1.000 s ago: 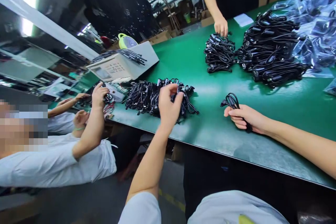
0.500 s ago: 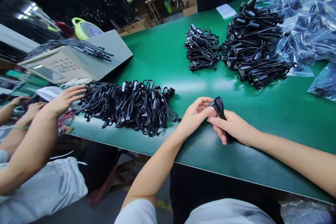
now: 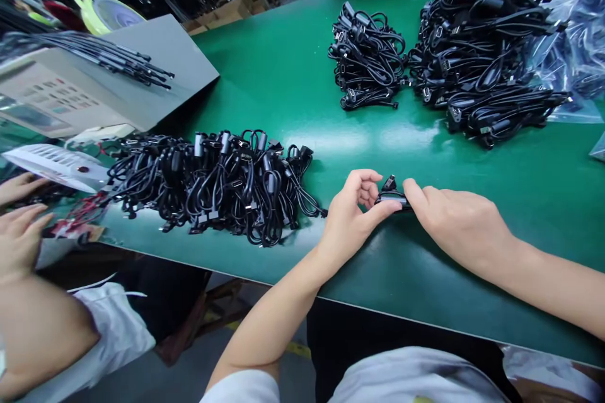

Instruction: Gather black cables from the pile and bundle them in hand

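Note:
My left hand (image 3: 352,214) and my right hand (image 3: 454,220) meet over the green table mat (image 3: 302,101), pinching a small coil of black cable (image 3: 391,196) between their fingertips. Most of the coil is hidden by my fingers, and a plug end sticks up. Just left of my left hand lies a large tangled pile of black cables (image 3: 212,192). Beyond my hands are a smaller bundle of black cables (image 3: 366,56) and a big heap of them (image 3: 482,44).
A co-worker's hands (image 3: 19,233) rest at the far left near a white ribbed card (image 3: 57,164). A beige machine (image 3: 61,91) carries loose cables (image 3: 108,60). Clear plastic bags (image 3: 576,19) lie at the top right. The table's near edge runs below my arms.
My left hand has left the near pile and joined my right on the coil. The coil is now pinched flatter. The view has turned right, and the co-worker's hands have moved out towards the left edge.

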`<state>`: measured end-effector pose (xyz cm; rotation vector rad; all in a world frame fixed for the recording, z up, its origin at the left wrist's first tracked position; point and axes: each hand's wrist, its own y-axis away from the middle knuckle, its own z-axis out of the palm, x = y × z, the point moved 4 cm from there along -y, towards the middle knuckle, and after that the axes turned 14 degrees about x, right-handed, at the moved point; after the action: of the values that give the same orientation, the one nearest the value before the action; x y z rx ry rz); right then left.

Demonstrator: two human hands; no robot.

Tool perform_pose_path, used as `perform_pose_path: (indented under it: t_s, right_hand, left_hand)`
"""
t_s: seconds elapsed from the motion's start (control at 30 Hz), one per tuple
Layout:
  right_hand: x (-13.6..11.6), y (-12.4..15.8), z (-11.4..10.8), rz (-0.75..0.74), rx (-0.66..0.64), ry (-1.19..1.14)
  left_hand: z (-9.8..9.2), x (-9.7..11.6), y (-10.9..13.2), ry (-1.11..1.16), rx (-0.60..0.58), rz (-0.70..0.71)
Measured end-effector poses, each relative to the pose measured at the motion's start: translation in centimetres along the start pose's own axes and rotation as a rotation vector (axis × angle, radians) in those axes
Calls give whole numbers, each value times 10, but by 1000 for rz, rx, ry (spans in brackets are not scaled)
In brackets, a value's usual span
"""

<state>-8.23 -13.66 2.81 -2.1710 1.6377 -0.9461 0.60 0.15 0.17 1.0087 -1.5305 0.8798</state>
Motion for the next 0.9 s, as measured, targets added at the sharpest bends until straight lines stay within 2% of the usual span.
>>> perform_pose_path:
  t_s: [0.13,0.3,0.47,0.6,0.7,0.77,0.83,0.9]
  right_hand:
    - [-4,0,0,-18,10,27]
    - [-5,2,10,97,-51,-182]
    - [-3,5,14,188,-124,-343]
    - [4,5,22,462,-365,-723]
    - [4,3,26,729,-639,-1261]
    - [2,-1,24,855,-789,-1569]
    - [2,-4,20,916,-860,-1673]
    - [3,-4,19,936,-850,-1617]
  left_hand:
    - [9,-3,-1,210,-20,-155]
    - [14,-10,-2,397,-53,-290]
    - [15,-11,-3,356,-50,-270]
    - [11,-11,-4,350,-58,-222]
    - [8,-12,-4,383,-132,-223]
    - [7,-12,-3,411,-206,-242]
    - [7,-11,-2,442,-277,-258]
    - [7,-10,-1,462,-318,-273]
